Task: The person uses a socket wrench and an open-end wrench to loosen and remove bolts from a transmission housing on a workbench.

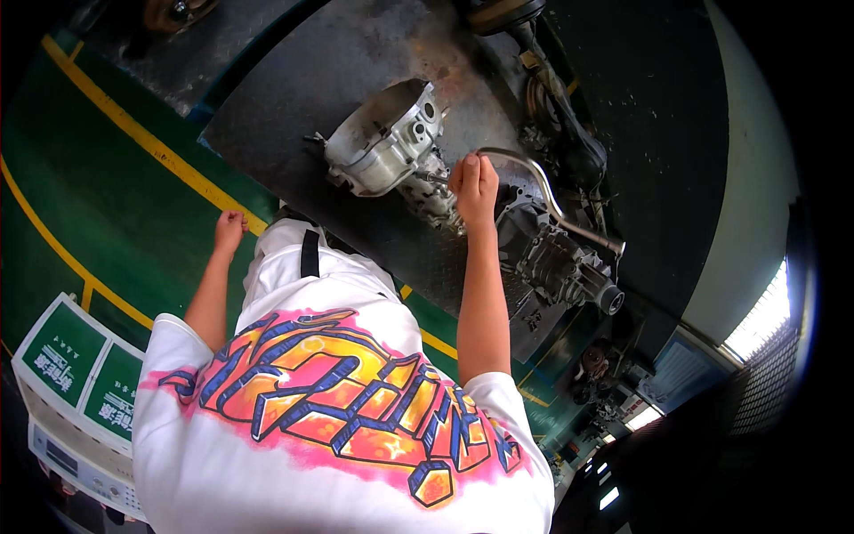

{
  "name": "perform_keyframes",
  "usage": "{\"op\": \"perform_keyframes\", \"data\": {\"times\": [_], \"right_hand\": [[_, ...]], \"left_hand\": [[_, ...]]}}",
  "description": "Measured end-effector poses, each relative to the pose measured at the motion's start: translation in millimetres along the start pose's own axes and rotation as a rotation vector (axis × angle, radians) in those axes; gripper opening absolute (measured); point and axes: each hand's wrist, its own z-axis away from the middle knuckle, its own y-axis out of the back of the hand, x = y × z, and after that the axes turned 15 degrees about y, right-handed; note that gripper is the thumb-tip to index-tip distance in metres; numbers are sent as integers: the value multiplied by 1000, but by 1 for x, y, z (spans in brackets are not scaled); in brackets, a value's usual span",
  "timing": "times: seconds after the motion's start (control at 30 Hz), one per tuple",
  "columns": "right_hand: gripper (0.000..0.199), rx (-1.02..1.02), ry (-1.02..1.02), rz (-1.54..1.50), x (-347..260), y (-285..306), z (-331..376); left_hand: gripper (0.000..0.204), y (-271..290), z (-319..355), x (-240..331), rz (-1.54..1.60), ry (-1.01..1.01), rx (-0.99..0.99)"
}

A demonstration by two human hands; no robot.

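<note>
My right hand [474, 185] is closed round a speed wrench [544, 185], a shiny bent metal rod. From the fist the crank bends away to the right, over a second gearbox part [565, 258]. On the other side of the hand, a short metal shaft points at a silver gearbox housing [378, 142] with a wide, open bell end. Whether the wrench sits on a bolt there is hidden by my fingers. Low at my left side, my left hand [231, 230] is curled into a fist over the floor, with nothing visible in it.
Both gearbox parts rest on a dark, stained metal bench [276, 107]. Beyond them lies a long dark axle-like assembly [560, 125]. Yellow lines [151, 138] cross the green floor. A white-and-green panelled cabinet [80, 374] stands at the lower left.
</note>
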Motion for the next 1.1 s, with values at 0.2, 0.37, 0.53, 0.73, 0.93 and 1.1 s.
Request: {"op": "perform_keyframes", "data": {"times": [0.2, 0.37, 0.53, 0.73, 0.93, 1.1], "right_hand": [[39, -113, -10, 98, -8, -9, -17], [35, 31, 36, -43, -10, -33, -8], [36, 375, -11, -89, -16, -63, -6], [36, 556, 3, -187, -18, -67, -9], [37, 700, -96, -386, -12, -44, -5], [36, 533, -4, -231, -11, -29, 9]], "left_hand": [[9, -25, 24, 63, 90, -287, -39], [9, -43, 53, 113, 164, -454, -42], [9, -62, 91, 156, 147, -615, -11], [36, -111, 237, 261, -100, -1125, -247], [80, -213, 384, 328, -112, -1892, -673], [29, -286, 443, 288, -21, -1281, -954]]}}
